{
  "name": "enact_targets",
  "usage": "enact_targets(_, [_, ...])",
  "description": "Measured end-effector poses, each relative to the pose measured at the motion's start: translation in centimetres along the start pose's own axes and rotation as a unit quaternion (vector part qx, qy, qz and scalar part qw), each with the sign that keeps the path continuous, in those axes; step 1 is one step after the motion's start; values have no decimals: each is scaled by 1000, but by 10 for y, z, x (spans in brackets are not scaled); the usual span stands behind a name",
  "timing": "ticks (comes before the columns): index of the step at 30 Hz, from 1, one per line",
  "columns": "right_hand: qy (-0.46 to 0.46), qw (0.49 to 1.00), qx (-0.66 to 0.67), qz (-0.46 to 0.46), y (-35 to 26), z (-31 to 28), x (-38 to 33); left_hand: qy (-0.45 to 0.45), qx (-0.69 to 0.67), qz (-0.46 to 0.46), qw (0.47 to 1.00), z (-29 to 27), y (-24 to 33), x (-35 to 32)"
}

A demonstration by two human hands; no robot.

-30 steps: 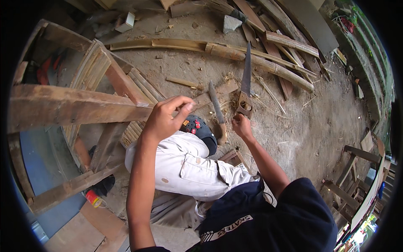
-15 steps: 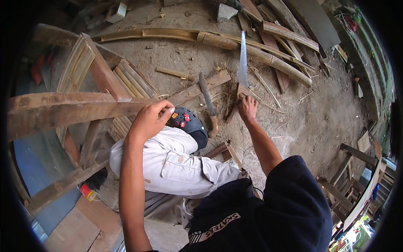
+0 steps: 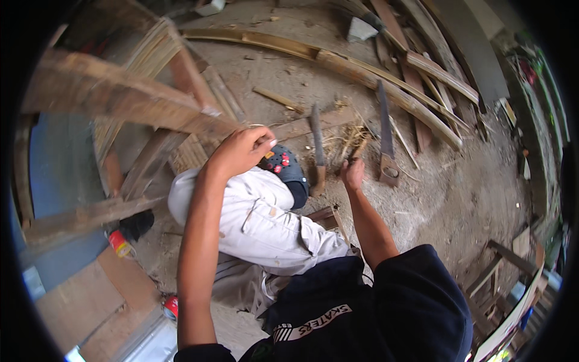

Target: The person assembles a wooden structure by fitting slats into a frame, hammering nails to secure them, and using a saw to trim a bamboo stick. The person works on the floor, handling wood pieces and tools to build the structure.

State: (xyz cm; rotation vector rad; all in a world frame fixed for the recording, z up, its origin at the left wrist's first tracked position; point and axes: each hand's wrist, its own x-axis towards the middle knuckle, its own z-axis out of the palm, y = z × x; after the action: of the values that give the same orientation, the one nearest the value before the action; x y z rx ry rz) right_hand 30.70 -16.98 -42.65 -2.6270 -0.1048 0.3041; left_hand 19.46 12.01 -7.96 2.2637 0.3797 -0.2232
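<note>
The right hand (image 3: 353,174) is closed around a short brown wooden piece (image 3: 362,146), which points to 1 o'clock over pale shavings (image 3: 348,137); whether it is a tool's handle is unclear. A handsaw (image 3: 386,131) lies unheld on the dirt at 2 o'clock from that hand, its handle just beside, and a wooden-handled machete (image 3: 318,145) lies at 10 o'clock. The left hand (image 3: 241,151) has curled fingers with the thumb near them; I cannot tell whether it pinches anything. A thick beam (image 3: 114,90) of a wooden frame (image 3: 188,73) ends near it at 10 o'clock, and a dark clog (image 3: 283,169) sits at 4 o'clock.

By the look of it, some cutting is done and the frame's timbers already stand together. A plank (image 3: 329,122) lies loose at 11 o'clock from the right hand; how much work remains cannot be judged.
</note>
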Motion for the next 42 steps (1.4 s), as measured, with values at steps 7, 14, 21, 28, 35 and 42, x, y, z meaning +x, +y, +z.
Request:
enact_targets(7, [49, 951, 225, -207, -152, -37, -10, 323, -176, 69, 927, -16, 8, -55])
enact_targets(14, [-240, 717, 565, -330, -343, -161, -134, 650, -331, 99, 677, 4, -21, -211])
enact_targets(21, [-523, 581, 365, -505, -419, -177, -265, 760, -311, -96, 563, 28, -120, -361])
enact_targets(28, [-557, 597, 67, -573, -401, -165, -254, 536, -156, -484, 674, 51, -282, -421])
enact_targets(35, [-660, 661, 138, -328, -375, -122, -232, 436, -55, -593, 675, 44, -422, -421])
enact_targets(42, [-637, 664, 275, -279, -392, -54, -321, 463, -9, -593, 659, -33, -502, -413])
